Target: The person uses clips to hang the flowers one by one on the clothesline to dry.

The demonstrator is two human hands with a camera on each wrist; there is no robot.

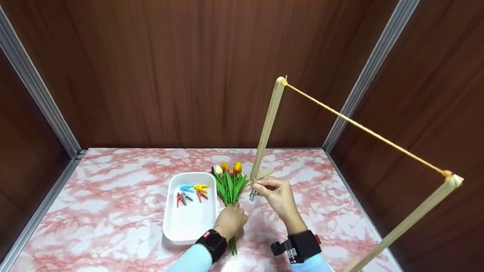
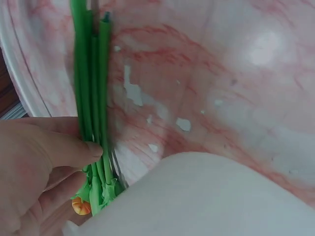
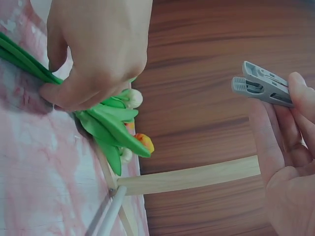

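A bunch of artificial tulips (image 1: 230, 185), with white, orange and yellow blooms, points away from me over the marbled table. My left hand (image 1: 231, 220) grips their green stems; in the left wrist view the thumb lies across the stems (image 2: 91, 88) and the stem ends stick out past the hand. To the right of the flowers, my right hand (image 1: 279, 196) pinches a grey clothespin (image 3: 268, 84) between thumb and fingers. The clothespin hangs apart from the tulips, its gripping end pointing away from the hand.
Left of the flowers stands a white tray (image 1: 191, 226) with several coloured clothespins (image 1: 193, 189) inside. On the right, two wooden posts (image 1: 268, 126) carry a taut orange string (image 1: 363, 128); the far post rises just behind my right hand. Brown wood-grain panels (image 1: 181, 75) enclose the table.
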